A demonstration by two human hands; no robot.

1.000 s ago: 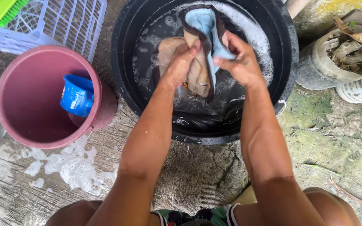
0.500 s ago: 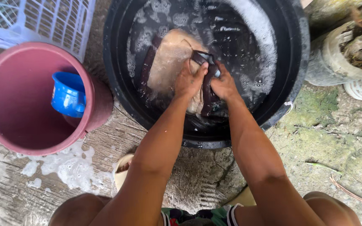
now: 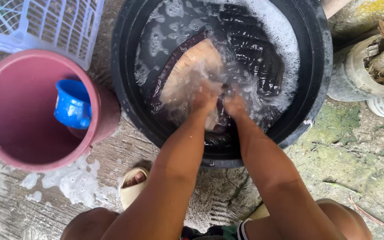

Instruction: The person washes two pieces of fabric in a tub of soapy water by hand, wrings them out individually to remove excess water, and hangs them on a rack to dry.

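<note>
- Black tub: round, on the concrete floor, holding dark soapy water with foam along the rim from twelve to three o'clock.
- Tan cloth: wet garment with a dark brown border, lying in the tub; its long axis runs from about seven o'clock up to one o'clock, most of it at eleven o'clock from both hands.
- Left hand: in the water at the cloth's near end, closed on a bunch of it; the nearer of the two to the cloth's bulk.
- Right hand: just beside the left, touching the same near end; splash and blur hide the fingers, so I cannot tell its grip.
- Pink bucket: at nine o'clock from the tub, with a blue dipper inside.
- Lavender basket: at ten o'clock, beyond the bucket.
</note>
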